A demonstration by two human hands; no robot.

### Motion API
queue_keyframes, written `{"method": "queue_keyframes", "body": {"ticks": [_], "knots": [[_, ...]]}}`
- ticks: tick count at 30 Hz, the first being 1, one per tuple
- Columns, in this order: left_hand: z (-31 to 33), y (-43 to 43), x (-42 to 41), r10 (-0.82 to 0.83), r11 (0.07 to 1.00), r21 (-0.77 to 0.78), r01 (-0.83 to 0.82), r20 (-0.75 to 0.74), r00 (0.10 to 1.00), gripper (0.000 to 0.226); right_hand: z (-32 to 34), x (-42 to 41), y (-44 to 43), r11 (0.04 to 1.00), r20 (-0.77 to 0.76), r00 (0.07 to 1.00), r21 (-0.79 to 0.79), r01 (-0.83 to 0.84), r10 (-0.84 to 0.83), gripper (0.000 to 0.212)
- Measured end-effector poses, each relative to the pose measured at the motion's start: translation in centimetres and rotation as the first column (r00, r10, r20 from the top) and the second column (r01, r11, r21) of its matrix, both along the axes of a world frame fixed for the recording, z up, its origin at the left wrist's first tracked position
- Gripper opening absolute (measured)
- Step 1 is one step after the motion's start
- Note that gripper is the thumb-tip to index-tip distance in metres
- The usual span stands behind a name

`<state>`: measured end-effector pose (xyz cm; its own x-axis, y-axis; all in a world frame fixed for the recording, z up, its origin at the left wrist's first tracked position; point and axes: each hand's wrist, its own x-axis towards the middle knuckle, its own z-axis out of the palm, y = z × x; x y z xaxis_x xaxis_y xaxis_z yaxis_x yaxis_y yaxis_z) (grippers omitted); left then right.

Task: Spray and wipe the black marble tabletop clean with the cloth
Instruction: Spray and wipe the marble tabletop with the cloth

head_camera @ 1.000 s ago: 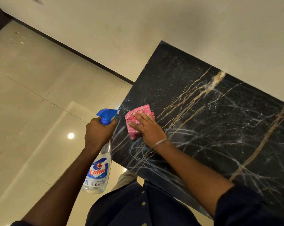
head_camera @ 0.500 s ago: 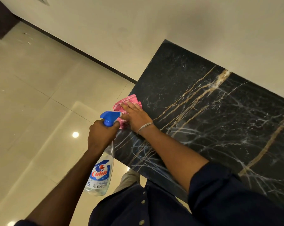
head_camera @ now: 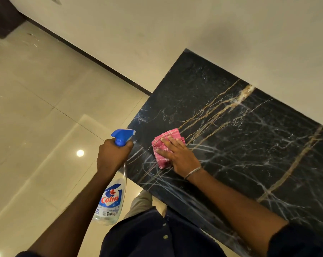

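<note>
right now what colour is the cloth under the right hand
Pink with thin white checks, the cloth shows best in the head view.

I see glossy beige floor tiles [head_camera: 45, 108] reflecting a round white light spot [head_camera: 80, 153], a black skirting strip [head_camera: 94, 59] under the cream wall [head_camera: 194, 25], and a dark brown block [head_camera: 3, 15] far left.

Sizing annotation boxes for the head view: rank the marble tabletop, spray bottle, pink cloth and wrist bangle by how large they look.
1. black marble tabletop
2. spray bottle
3. pink cloth, folded and partly hidden under the right hand, so its full size is unsure
4. bangle
</note>
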<state>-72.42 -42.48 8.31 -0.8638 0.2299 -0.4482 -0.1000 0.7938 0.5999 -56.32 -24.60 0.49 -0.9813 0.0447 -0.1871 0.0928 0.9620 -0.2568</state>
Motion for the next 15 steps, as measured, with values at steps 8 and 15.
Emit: {"method": "queue_keyframes", "body": {"ticks": [8, 15], "knots": [[-0.3, -3.2, -0.2, 0.068, 0.997, -0.036, -0.068, 0.011, 0.998, 0.031, 1.0, -10.7, -2.9, 0.992, 0.115, 0.985, -0.002, -0.125, 0.125, 0.078], [-1.0, -3.9, 0.6, 0.067, 0.997, -0.034, -0.066, 0.015, 0.998, 0.031, 0.9, -11.4, -3.5, 0.986, 0.112, 0.980, 0.003, -0.168, 0.166, 0.078]]}}
